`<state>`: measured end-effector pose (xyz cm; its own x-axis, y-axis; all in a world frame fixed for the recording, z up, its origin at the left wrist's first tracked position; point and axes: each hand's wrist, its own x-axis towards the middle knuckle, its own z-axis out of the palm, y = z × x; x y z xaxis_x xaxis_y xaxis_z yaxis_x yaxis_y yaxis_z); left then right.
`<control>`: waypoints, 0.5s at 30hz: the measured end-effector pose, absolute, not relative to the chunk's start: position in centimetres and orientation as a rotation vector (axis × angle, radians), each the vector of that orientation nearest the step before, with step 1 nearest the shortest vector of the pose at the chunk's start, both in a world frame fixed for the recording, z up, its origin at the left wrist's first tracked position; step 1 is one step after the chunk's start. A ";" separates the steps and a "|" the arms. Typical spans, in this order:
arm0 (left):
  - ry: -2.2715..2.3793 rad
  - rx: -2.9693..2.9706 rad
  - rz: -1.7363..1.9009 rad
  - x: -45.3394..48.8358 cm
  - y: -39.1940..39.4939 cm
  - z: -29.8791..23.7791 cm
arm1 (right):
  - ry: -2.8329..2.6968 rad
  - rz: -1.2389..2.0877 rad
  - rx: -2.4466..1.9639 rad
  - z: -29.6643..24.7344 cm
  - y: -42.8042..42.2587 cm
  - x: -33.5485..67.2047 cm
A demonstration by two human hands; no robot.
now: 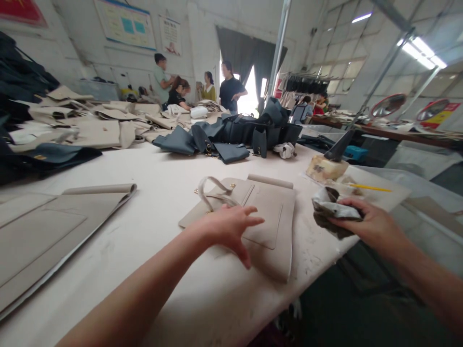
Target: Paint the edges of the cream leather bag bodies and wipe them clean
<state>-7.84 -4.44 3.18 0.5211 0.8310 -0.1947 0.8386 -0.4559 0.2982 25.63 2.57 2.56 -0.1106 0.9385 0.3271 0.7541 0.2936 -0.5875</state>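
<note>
A beige leather bag piece [269, 212] lies flat on the white table [155, 193], with a looped handle [213, 185] and small gold-coloured fittings at its left side. Over it is my left hand [229, 229], fingers spread and holding nothing; whether it touches the leather I cannot tell. My right hand [369, 219] grips a crumpled, stained cloth [334, 212] near the table's right edge. Just behind that cloth stands a yellowish block [325, 168] with a dark, pointed piece rising from it. A yellow stick [372, 187], perhaps a pencil, lies beside the block.
Dark blue bag pieces [231, 132] are heaped at the table's back, beside a small crumpled white cloth [285, 150]. Beige pieces [97, 132] pile up at the back left. A large beige panel [47, 231] lies at left. Several people are farther back.
</note>
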 end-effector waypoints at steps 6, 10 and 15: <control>1.344 2.559 -0.036 -6.3 -7.2 -1.0 | -2.207 0.755 -1.245 0.5 -5.7 19.8; 1.311 2.645 0.081 -7.0 -6.5 -1.9 | -2.523 0.330 -1.098 0.8 -5.8 17.0; 1.340 2.699 0.105 -6.1 -7.3 -1.4 | -1.876 0.003 -1.333 5.2 -3.8 22.3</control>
